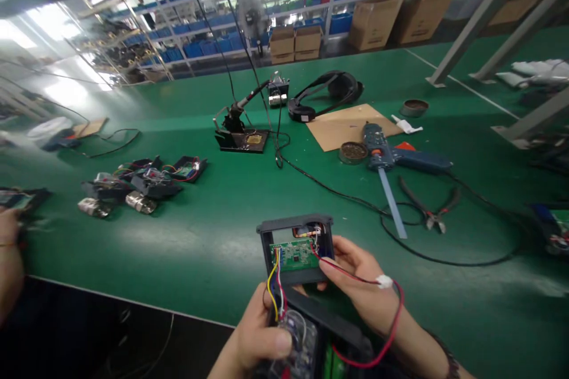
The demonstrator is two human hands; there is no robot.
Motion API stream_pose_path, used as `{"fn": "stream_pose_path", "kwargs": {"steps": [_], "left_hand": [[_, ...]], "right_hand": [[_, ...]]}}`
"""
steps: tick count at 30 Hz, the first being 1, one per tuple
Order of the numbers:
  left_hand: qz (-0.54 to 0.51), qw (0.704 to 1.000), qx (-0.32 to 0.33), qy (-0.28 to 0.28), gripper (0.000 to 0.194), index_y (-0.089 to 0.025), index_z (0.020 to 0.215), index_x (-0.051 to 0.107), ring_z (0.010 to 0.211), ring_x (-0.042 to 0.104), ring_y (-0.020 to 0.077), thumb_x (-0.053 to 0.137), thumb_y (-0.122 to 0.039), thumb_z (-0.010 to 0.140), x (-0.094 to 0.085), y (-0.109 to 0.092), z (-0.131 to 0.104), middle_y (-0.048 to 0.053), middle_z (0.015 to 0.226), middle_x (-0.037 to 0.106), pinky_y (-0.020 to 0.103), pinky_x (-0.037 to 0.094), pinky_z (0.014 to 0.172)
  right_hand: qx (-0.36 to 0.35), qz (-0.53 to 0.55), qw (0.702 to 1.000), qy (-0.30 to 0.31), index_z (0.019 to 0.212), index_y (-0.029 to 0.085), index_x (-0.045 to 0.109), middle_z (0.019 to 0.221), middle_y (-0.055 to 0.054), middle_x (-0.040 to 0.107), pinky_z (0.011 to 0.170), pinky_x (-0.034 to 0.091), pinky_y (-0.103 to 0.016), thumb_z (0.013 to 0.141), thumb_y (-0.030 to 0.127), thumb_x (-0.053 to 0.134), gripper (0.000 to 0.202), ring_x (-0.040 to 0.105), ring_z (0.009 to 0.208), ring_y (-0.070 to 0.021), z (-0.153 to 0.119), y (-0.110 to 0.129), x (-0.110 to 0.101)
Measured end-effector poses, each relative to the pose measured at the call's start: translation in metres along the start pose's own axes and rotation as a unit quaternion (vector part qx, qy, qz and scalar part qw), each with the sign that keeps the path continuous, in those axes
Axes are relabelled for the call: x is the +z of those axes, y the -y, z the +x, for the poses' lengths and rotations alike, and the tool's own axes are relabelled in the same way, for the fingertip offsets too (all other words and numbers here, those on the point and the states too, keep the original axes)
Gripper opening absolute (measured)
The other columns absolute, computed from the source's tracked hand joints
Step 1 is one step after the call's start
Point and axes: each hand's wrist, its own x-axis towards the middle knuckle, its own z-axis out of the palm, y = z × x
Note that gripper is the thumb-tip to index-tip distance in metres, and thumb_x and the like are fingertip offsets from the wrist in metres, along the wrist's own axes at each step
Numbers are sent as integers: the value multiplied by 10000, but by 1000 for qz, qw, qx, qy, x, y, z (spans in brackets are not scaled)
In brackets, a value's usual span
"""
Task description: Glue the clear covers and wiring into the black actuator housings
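My right hand (355, 275) grips a black plastic housing half (299, 224) by its right side, thumb at the rim. Inside that half lies a green circuit board (297, 254). Nearer to me, my left hand (262, 331) is closed around a second dark housing half (326, 317), its thumb over the electronics inside. Yellow, white and red wires (274, 287) run from the board into this half. A red and black cable (395, 325) with a white connector (384, 282) loops past my right wrist. The fingers beneath both halves are partly hidden.
A hot glue gun (377, 148), pliers (433, 210) and a soldering iron stand (242, 139) are on the green bench. Several opened housings (146, 180) lie at left, beside a co-worker's hand (9, 237). A black cable (329, 189) crosses the bench.
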Motion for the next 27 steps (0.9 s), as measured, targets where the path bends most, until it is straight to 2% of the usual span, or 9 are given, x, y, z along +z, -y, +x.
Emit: {"fn": "stream_pose_path", "kwargs": {"steps": [3,5,9,13,16,20,24,27], "left_hand": [[4,1000,3,10,589,-114,1136,665,918,659,328,750,-479,682,5,-2,4,128,947,700,437,489,881],[12,1000,8,12,553,-106,1116,677,895,660,313,742,-467,701,8,-3,7,127,925,698,412,492,867],[42,999,15,-8,546,-125,1108,686,860,649,274,737,-499,714,11,-3,8,108,908,696,351,494,816],[99,995,18,-17,550,-120,1044,713,899,630,283,722,-557,712,11,-5,8,111,932,689,373,478,872],[114,993,10,-7,562,-117,1010,724,914,623,295,699,-594,715,11,-9,9,112,929,685,379,483,870],[113,994,6,6,541,-113,1008,726,852,628,274,693,-573,724,9,-9,11,106,878,683,352,491,819],[100,995,-6,7,539,-102,1007,723,817,623,259,704,-554,715,9,-7,11,105,864,678,327,487,777],[105,994,-1,0,548,-106,1030,717,857,620,267,701,-559,721,11,-7,11,110,918,676,342,482,815]], "right_hand": [[-10,6,999,-43,893,147,642,765,-73,670,460,552,-185,641,564,865,536,615,594,-157,1,-5,0],[-18,5,998,-54,886,146,649,760,-70,666,455,556,-185,670,562,848,509,617,588,-156,1,-10,-2],[-42,-2,998,-46,935,154,658,785,-57,657,440,545,-176,762,535,790,439,608,567,-142,2,-21,-8],[-47,-10,998,-37,949,161,664,764,-38,640,406,521,-173,771,532,776,427,576,491,-122,3,-25,-12],[-35,-18,999,-36,930,163,670,738,-25,631,416,513,-174,769,537,767,420,553,456,-108,4,-24,-12],[2,-24,999,-42,870,160,672,727,-34,626,392,495,-182,716,592,760,467,561,494,-136,6,-17,-12],[36,-30,998,-44,866,155,688,773,-49,639,410,524,-201,683,480,783,384,596,571,-172,8,-8,-11],[45,-26,996,-66,840,150,678,779,-47,645,361,489,-181,630,441,777,372,560,499,-142,10,-6,-9]]}}
